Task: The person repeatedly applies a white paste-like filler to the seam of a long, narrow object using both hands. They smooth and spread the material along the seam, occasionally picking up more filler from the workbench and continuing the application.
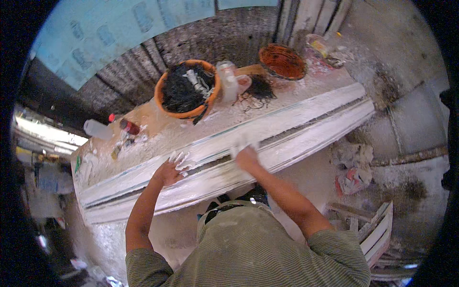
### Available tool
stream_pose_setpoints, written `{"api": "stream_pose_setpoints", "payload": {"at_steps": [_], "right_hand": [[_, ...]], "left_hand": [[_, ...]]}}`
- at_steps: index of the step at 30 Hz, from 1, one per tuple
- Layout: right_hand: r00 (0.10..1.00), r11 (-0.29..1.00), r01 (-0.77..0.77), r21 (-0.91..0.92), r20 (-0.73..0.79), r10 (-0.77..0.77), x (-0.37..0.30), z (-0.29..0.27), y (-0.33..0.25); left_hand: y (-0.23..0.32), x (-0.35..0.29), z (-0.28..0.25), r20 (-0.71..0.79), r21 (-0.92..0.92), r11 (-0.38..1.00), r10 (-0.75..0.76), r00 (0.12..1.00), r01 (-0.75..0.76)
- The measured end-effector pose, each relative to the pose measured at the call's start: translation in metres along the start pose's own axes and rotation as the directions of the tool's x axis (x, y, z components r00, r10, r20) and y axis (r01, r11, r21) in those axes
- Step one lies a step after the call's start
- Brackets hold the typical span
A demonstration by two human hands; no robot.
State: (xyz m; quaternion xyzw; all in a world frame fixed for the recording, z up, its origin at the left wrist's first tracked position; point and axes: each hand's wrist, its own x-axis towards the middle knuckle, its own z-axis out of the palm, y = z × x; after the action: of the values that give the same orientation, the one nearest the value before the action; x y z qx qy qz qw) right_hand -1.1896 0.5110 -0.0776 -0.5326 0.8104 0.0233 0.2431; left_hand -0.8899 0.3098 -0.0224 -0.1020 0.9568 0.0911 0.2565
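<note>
Two long white strips (306, 113), like plaster moulding, lie side by side across the table, a dark groove running between them. On the left, my left hand (168, 172) rests at the strips with its fingers spread. Wet white paste coats those fingers. Farther right, my right hand (246, 157) is over the groove near the middle of the strips. Motion smears its whitened fingers, so I cannot tell whether they hold anything.
Behind the strips on the dusty table (158, 126) stand an orange tub (160, 103) of black fibres, a clear plastic jug (228, 83) and a reddish-brown basin (282, 61). A white container (98, 129) and dark red bottle (129, 126) are at left. A wooden frame (375, 232) stands lower right.
</note>
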Motion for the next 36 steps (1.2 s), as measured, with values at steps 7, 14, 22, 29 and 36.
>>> {"api": "stream_pose_setpoints", "payload": {"at_steps": [7,14,22,29,36], "right_hand": [[1.0,0.997,0.006,0.074,-0.01,-0.005,-0.004,-0.01,-0.019],[0.961,0.968,-0.197,0.155,-0.166,0.222,0.019,-0.06,0.186],[0.981,0.987,-0.152,0.043,-0.116,0.156,-0.001,-0.105,0.268],[0.956,0.785,-0.27,0.557,0.253,0.149,-0.03,-0.104,0.182],[0.941,0.94,-0.337,0.053,0.024,0.336,0.011,-0.102,0.342]], "left_hand": [[0.042,0.127,-0.037,-0.052,0.179,0.949,0.274,0.96,-0.261],[0.148,0.294,-0.092,-0.16,0.204,0.905,0.407,0.899,-0.373],[0.204,0.356,-0.13,0.06,-0.059,0.995,0.081,0.995,-0.078],[0.185,0.312,-0.101,0.073,0.125,0.976,0.169,0.983,-0.177],[0.256,0.424,-0.149,0.008,0.076,0.975,0.211,0.977,-0.211]]}}
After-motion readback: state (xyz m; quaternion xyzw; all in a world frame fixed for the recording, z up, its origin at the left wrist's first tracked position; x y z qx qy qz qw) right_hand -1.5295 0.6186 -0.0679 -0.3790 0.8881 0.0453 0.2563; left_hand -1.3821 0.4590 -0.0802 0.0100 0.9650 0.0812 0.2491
